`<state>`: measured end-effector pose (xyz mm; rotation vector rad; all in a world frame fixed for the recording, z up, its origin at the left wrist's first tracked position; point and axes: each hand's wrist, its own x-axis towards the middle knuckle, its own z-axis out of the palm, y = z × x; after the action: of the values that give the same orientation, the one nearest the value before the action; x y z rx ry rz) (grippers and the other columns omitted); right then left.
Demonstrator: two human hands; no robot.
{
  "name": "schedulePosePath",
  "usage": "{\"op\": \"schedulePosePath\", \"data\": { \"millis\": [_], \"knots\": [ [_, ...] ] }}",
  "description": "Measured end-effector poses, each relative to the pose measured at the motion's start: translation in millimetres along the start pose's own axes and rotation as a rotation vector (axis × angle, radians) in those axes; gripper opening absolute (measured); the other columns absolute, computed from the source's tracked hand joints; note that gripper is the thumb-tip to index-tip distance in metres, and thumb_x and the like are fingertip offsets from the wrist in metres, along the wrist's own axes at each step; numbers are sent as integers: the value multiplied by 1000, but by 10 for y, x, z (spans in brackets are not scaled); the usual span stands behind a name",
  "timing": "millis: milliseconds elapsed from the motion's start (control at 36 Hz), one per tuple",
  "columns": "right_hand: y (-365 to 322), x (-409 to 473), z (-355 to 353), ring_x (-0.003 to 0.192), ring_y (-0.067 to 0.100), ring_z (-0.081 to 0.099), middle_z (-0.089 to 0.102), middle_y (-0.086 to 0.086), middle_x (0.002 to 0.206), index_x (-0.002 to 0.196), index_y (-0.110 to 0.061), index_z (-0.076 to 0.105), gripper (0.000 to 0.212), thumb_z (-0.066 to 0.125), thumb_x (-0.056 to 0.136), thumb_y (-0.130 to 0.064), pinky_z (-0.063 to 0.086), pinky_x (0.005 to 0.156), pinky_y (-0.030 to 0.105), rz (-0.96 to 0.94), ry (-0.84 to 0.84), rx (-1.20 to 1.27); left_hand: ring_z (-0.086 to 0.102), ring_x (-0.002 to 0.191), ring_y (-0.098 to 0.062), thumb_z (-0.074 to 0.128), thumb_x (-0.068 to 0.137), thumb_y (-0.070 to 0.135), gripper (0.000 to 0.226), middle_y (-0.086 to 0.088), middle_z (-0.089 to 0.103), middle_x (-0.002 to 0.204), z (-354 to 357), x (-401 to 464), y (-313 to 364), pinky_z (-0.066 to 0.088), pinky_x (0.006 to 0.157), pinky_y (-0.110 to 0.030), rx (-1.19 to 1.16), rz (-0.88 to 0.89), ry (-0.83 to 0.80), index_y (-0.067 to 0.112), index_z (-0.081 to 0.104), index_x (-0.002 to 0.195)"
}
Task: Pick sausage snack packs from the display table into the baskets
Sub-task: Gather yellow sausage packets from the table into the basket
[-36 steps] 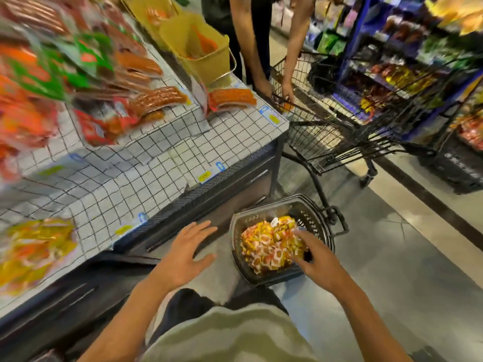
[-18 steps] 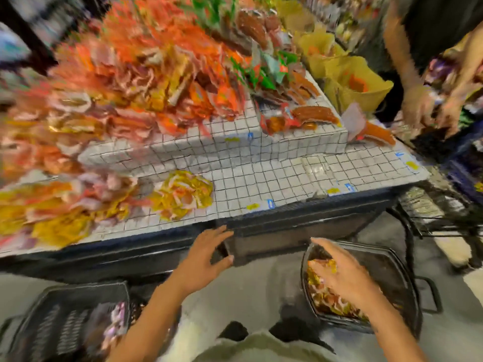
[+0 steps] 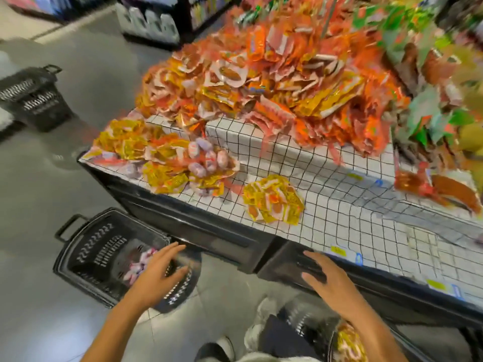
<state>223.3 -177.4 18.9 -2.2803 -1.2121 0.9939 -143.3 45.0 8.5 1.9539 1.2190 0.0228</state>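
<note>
A black basket on the floor is partly hidden by the left hand, fingers spread, empty. Sausage packs are piled on the table, blurred. The right hand, fingers apart, has been lifted from the second basket, now cut off at the bottom edge.

i see grey floor left of the display. shelving with pale bottles stands far back, blurred. green packs and a brown sausage lie at right.
</note>
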Motion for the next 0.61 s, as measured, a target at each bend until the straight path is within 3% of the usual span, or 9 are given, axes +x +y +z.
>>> {"op": "schedulePosePath", "data": {
  "millis": [83,194,306,389,444,556,611],
  "knots": [
    [-99,360,-86,141,11,42,44,-10,153,150,-35,43,57,64,97,-42,35,117,32,-20,-10,-10,35,145,-20,67,96,31,59,-1,38,160,-63,93,-10,34,120,-47,-29,-61,29,25,44,151],
    [-181,899,-177,142,15,41,43,-8,153,152,-29,41,59,64,98,-37,33,116,33,-44,17,-8,32,147,-19,64,99,30,58,1,35,161,-101,336,103,28,123,-45,-16,-59,49,26,42,152],
    [-261,1410,-287,129,8,42,43,-11,137,152,-21,41,65,71,95,-29,32,104,24,-6,90,133,34,147,-18,63,99,30,56,2,34,161,-134,667,370,30,123,-42,-44,-59,87,25,43,152],
    [-279,1780,-360,131,21,48,48,4,144,152,-15,40,69,74,92,-19,38,103,30,77,148,284,33,148,-17,62,100,32,57,3,35,161,-145,943,562,31,122,-41,-17,-27,88,26,41,153],
    [-285,1992,-391,134,26,48,44,14,150,154,-10,36,76,76,91,-23,42,108,37,170,152,358,28,150,-15,60,101,37,58,5,32,162,-130,1120,658,28,123,-38,11,-13,80,29,39,154],
    [-307,2236,-373,122,16,47,43,8,154,157,-16,30,91,81,85,-38,40,100,32,305,92,546,25,150,-11,59,101,40,57,7,33,161,-96,1437,797,24,124,-33,-9,11,74,32,39,153],
    [-313,2314,-352,131,22,48,41,6,157,159,-20,24,104,84,78,-47,41,107,38,361,97,580,25,150,-10,58,101,40,56,9,33,161,-86,1551,805,24,123,-33,-17,40,59,34,39,153]
  ]
}}
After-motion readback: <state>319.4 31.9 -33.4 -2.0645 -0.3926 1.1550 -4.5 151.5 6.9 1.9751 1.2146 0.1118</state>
